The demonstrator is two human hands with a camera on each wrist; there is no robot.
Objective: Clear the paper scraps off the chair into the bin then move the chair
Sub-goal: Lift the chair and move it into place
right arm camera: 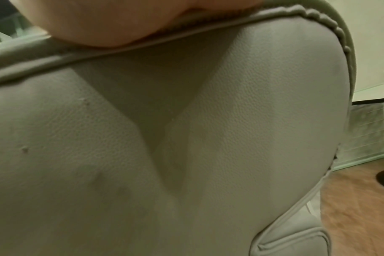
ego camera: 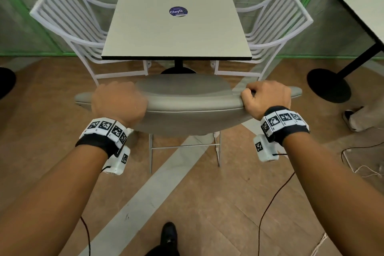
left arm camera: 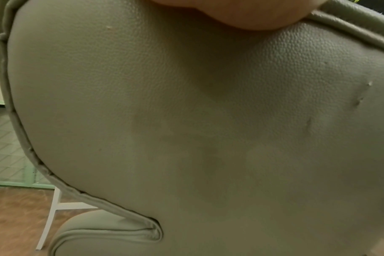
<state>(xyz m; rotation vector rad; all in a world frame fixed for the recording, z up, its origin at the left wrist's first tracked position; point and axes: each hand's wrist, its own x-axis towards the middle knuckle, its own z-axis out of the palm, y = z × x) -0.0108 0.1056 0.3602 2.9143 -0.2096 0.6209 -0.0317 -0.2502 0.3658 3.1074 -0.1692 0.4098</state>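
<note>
A grey padded chair (ego camera: pixel 187 106) with thin metal legs stands in front of me, its back toward me and its seat partly under the square table. My left hand (ego camera: pixel 118 102) grips the top edge of the backrest at its left side. My right hand (ego camera: pixel 268 97) grips the same edge at its right side, fingers curled over it. Both wrist views are filled by the grey leather back of the chair (left arm camera: pixel 208 138) (right arm camera: pixel 186 138), with the heel of each hand at the top. No paper scraps or bin show in any view.
A square grey table (ego camera: pixel 176 23) on a black pedestal stands just beyond the chair, flanked by two white slatted chairs (ego camera: pixel 68 27) (ego camera: pixel 276 27). A second table's black base (ego camera: pixel 328 85) is at right, with someone's shoe (ego camera: pixel 351 118) and floor cables (ego camera: pixel 363 164) nearby. My own shoe (ego camera: pixel 169 235) is below.
</note>
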